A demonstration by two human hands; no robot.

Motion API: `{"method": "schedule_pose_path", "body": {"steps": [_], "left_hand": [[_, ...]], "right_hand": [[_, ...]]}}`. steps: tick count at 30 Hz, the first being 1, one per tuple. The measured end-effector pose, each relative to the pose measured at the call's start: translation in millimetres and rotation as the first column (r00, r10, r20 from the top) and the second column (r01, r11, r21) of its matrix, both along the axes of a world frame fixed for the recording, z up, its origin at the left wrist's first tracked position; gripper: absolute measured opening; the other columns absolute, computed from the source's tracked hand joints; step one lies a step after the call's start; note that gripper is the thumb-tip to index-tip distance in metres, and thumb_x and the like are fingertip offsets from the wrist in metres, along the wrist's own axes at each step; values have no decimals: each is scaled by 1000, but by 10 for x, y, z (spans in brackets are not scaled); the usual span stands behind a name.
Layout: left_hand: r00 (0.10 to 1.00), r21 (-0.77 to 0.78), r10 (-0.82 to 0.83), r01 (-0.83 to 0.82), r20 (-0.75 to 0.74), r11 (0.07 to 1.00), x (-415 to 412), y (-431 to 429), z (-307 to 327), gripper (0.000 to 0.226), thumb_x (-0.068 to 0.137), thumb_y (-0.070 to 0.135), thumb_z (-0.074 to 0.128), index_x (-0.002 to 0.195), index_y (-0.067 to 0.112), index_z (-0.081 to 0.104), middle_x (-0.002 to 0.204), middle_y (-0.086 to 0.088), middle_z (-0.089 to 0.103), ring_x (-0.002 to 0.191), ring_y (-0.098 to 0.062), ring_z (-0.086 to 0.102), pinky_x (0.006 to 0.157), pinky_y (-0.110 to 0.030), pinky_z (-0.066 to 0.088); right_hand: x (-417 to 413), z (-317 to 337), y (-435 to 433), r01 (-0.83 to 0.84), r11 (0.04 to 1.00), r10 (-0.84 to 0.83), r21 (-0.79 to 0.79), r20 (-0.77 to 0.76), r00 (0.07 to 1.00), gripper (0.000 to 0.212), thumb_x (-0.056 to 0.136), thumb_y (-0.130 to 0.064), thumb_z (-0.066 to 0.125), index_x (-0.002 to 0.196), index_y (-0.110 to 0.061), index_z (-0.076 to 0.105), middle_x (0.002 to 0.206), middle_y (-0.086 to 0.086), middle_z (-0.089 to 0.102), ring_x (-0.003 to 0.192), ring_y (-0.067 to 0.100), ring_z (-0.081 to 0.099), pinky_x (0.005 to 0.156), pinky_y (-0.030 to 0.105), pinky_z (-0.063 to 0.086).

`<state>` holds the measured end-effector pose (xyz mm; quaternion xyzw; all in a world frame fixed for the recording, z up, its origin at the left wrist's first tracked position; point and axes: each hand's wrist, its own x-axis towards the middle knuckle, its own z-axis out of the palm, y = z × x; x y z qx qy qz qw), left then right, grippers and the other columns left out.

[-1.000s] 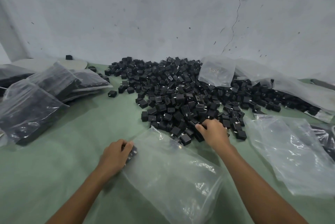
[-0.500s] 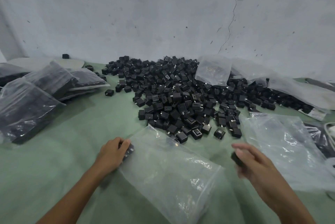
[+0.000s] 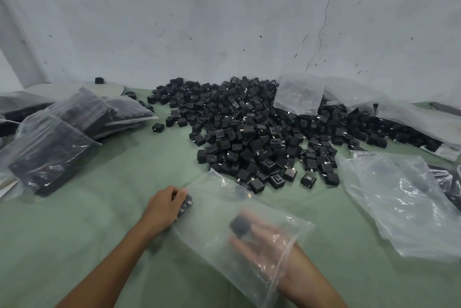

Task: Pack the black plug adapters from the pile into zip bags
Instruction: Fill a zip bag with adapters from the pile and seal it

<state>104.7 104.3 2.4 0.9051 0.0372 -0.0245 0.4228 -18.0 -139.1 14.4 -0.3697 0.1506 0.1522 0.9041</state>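
A clear bag (image 3: 219,210) is laid on the green surface (image 3: 124,183), just in front of the pile (image 3: 249,133) of black adapters. The bag's mouth is turned toward the person, and the right hand (image 3: 264,243) is pushed into it past the wrist and seen through the plastic. One adapter (image 3: 240,225) is seen at that hand's thumb and forefinger, inside the bag. The lower fingers are stretched out, but the hand is blurred, so whether the adapter is gripped cannot be told.

The bag's far left corner is met by the left hand (image 3: 164,205), whose fingers are curled round a short stack (image 3: 186,204) of adapters. Whether the stack lies inside the plastic or just beside it cannot be told.

The pile is spread back to the grey wall (image 3: 224,20). A single piece (image 3: 158,127) lies apart at its left edge. Filled bags (image 3: 50,148) are heaped at the left of the surface, and empty bags (image 3: 399,203) are spread flat at the right. Another clear sack (image 3: 299,95) is draped over the back of the pile.
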Motion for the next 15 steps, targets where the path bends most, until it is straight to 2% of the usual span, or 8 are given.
{"method": "schedule_pose_path", "body": {"steps": [2, 5, 7, 9, 11, 13, 15], "left_hand": [[1000, 12, -1, 1, -3, 1000, 1, 9, -12, 34, 102, 39, 50, 84, 17, 69, 65, 6, 70, 56, -6, 64, 54, -21, 47], [1000, 6, -1, 1, -11, 1000, 6, 13, -10, 35, 102, 40, 49, 86, 16, 69, 68, 4, 71, 61, -12, 67, 56, -25, 51], [1000, 14, -3, 3, -12, 1000, 6, 7, -2, 34, 102, 40, 49, 86, 17, 68, 70, 5, 71, 63, -13, 68, 60, -28, 55], [1000, 29, -3, 3, -9, 1000, 5, 3, 5, 33, 101, 41, 49, 86, 19, 68, 71, 5, 72, 67, -15, 69, 69, -33, 57], [1000, 27, -4, 4, -9, 1000, 0, 5, 10, 32, 102, 41, 49, 88, 19, 67, 73, 5, 72, 70, -16, 69, 74, -36, 58], [1000, 22, -4, 4, -6, 1000, -3, 10, 10, 31, 102, 40, 49, 88, 18, 67, 73, 6, 72, 68, -15, 70, 73, -36, 59], [1000, 23, -5, 5, 3, 1000, -5, 11, 7, 31, 102, 39, 50, 86, 18, 67, 73, 6, 73, 66, -14, 69, 71, -36, 59]], "right_hand": [[226, -21, 198, -6, 999, 6, 43, 0, 1000, 36, 89, 6, 55, 125, 9, 62, 120, 26, 67, 106, 38, 68, 84, 44, 59], [509, -41, 450, 26, 999, -26, -29, 14, 1000, 32, 98, 10, 45, 126, 5, 59, 119, 18, 68, 105, 30, 67, 92, 42, 55], [659, -50, 579, 48, 995, -48, -91, 3, 999, 30, 98, 10, 45, 123, 4, 61, 122, 16, 66, 106, 28, 66, 85, 35, 59], [785, -31, 710, 51, 979, -51, -196, 9, 999, 29, 99, 11, 44, 121, 4, 62, 115, 14, 67, 100, 23, 68, 75, 27, 60], [899, -16, 799, 55, 925, -33, -375, 65, 997, 27, 99, 10, 44, 114, 2, 65, 101, 9, 68, 86, 14, 69, 77, 29, 60], [960, -6, 843, 41, 818, 76, -574, 179, 981, 25, 97, 9, 41, 106, 4, 64, 96, 15, 65, 86, 15, 63, 90, 38, 58], [975, -17, 869, 32, 719, 197, -694, 249, 948, 23, 94, 7, 39, 101, 3, 61, 92, 12, 60, 85, 15, 59, 88, 37, 55]]}}
